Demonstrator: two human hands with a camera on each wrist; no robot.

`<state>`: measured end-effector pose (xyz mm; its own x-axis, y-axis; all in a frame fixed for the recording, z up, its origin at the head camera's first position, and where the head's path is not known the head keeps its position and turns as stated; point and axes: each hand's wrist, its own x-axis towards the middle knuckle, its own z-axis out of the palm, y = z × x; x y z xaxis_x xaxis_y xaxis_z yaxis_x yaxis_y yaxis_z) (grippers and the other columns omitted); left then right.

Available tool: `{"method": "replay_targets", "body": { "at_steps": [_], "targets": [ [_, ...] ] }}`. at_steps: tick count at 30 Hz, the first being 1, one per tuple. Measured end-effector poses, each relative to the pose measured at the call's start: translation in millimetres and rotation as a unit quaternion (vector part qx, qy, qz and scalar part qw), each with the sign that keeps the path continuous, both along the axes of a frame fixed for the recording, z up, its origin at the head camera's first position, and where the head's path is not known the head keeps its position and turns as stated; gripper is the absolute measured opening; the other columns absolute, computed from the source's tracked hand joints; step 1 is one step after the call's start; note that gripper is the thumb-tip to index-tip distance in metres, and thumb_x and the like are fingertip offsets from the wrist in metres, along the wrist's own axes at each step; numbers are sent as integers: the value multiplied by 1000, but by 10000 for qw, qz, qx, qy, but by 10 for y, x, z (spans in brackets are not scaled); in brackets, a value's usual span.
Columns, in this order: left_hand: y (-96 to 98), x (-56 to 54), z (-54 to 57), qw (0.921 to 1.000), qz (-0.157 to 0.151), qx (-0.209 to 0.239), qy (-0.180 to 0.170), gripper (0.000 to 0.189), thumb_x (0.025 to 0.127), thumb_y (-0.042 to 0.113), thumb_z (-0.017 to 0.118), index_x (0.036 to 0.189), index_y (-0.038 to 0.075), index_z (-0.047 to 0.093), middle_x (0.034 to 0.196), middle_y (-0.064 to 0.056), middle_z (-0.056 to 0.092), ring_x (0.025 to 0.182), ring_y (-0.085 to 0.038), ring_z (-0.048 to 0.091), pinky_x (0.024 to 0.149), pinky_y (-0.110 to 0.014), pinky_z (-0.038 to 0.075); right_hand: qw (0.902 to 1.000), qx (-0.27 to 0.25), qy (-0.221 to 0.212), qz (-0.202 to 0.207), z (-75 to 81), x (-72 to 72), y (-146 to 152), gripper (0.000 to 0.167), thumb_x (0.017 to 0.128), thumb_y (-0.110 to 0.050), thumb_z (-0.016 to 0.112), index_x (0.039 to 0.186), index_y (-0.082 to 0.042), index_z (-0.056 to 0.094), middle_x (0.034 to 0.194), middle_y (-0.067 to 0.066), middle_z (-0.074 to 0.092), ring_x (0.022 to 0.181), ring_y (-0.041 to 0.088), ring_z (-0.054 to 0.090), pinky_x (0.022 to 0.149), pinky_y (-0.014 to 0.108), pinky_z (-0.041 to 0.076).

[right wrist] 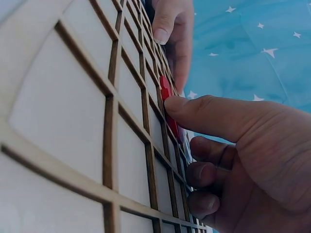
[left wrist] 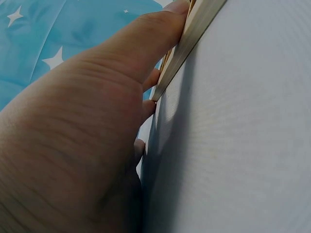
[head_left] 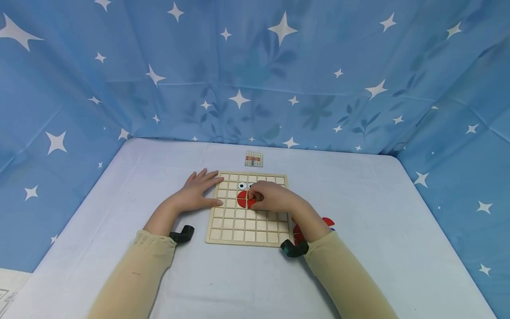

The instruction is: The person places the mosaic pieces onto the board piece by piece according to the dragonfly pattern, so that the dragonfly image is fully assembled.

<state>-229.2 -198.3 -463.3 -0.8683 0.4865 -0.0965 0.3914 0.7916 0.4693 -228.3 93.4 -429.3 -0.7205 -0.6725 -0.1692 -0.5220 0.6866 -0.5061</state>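
A wooden grid board (head_left: 247, 243) lies on the white table. My left hand (head_left: 195, 192) rests at its left edge with fingers spread, the thumb on the rim. In the grid, red quarter-circle pieces (head_left: 241, 200) form a rounded shape below two eye pieces (head_left: 242, 186), one partly covered by my right hand (head_left: 275, 197). That hand reaches in from the right with curled fingers, its thumb tip (right wrist: 175, 104) against a red quarter-circle piece (right wrist: 172, 126) seen edge-on in the right wrist view. The index fingertip is hidden there behind the thumb.
Behind the board lies a small pattern card (head_left: 253, 159). More red pieces (head_left: 328, 221) lie to the right of the board, partly under my right forearm, with a bit of blue beside them. A blue star-patterned curtain (head_left: 255, 88) surrounds the table's back and sides.
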Motion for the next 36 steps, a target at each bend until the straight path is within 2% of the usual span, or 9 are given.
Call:
{"method": "replay_targets", "body": {
  "at_steps": [12, 19, 26, 31, 36],
  "targets": [
    [24, -4, 20, 10000, -39, 14, 37, 84, 85, 58, 69, 154, 23, 36, 166, -6, 21, 154, -38, 4, 123, -59, -3, 9997, -18, -2, -230, -34, 14, 4, 14, 91, -25, 72, 100, -19, 62, 84, -2, 55, 76, 16, 49, 69, 31, 41],
    [47, -2, 17, 10000, -1, 50, 77, 84, 84, 59, 69, 153, 23, 39, 165, -6, 23, 154, -39, 5, 123, -59, -2, 9994, -36, -98, -337, 69, 61, 93, 18, 93, -29, 70, 106, -19, 64, 85, -4, 58, 76, 15, 53, 70, 31, 45],
    [62, -1, 20, 9999, 82, 88, 13, 80, 86, 56, 70, 152, 23, 40, 165, -6, 24, 154, -37, 5, 124, -57, -2, 9975, -113, -127, -682, 239, 98, 447, 7, 97, -30, 64, 100, -24, 64, 88, -5, 61, 78, 16, 55, 68, 32, 48],
    [49, 1, 15, 9999, 93, 89, 2, 80, 86, 57, 70, 152, 23, 40, 165, -5, 23, 154, -37, 5, 123, -57, -2, 9941, -101, -198, -1063, 271, 120, 804, 5, 96, -30, 66, 97, -25, 64, 87, -4, 61, 79, 17, 55, 67, 31, 48],
    [28, 16, 29, 10000, 62, 71, 33, 82, 85, 57, 70, 153, 22, 39, 165, -7, 23, 154, -39, 6, 123, -59, -2, 9922, -160, -84, -1230, 293, 190, 1154, 5, 96, -29, 65, 99, -26, 66, 85, -4, 61, 79, 17, 55, 69, 31, 49]
  ]
}}
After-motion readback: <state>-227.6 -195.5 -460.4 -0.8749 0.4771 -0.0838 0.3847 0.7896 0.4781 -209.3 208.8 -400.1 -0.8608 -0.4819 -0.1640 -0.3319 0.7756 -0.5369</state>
